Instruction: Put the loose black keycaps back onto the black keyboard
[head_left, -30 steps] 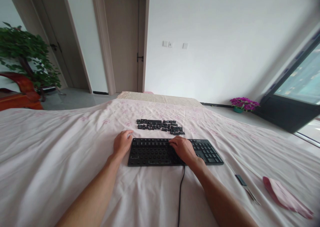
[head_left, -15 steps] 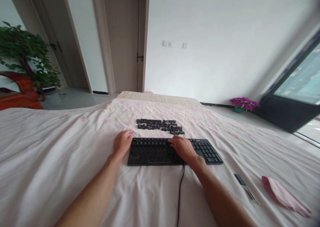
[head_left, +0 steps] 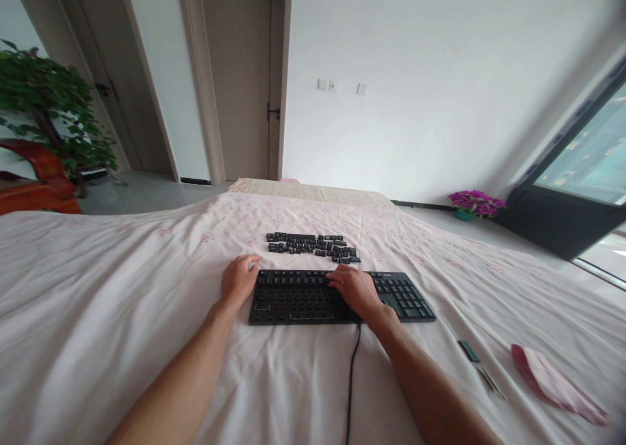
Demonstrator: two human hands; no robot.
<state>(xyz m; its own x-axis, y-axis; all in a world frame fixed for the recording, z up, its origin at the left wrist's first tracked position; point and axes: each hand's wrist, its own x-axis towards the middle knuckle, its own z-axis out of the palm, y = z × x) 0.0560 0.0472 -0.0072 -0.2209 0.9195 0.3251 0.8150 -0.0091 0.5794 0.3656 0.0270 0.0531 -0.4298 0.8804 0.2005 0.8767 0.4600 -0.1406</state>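
A black keyboard (head_left: 293,298) lies on the cloth, its lower left section stripped of keycaps down to bare round posts. The upper rows and the number pad still carry their caps. My right hand (head_left: 355,288) rests over the middle of the board, fingers bent together at the upper rows. Whatever may be between those fingertips is hidden. Beside the upper left corner lies my left hand (head_left: 239,276), fingers apart and stretched toward the board, holding nothing. Loose black keycaps (head_left: 300,241) are spread in a cluster just beyond the keyboard.
A pale floral cloth (head_left: 147,301) with folds covers the surface. To the right lie a dark-handled tool with a wire end (head_left: 476,360) and a pink cloth piece (head_left: 552,380). The keyboard's cable (head_left: 353,380) runs toward me. Behind stand a plant (head_left: 49,99) and purple flowers (head_left: 474,203).
My right hand has shifted very slightly to the left over the upper rows. The left hand, the keyboard and the loose keycaps look unchanged.
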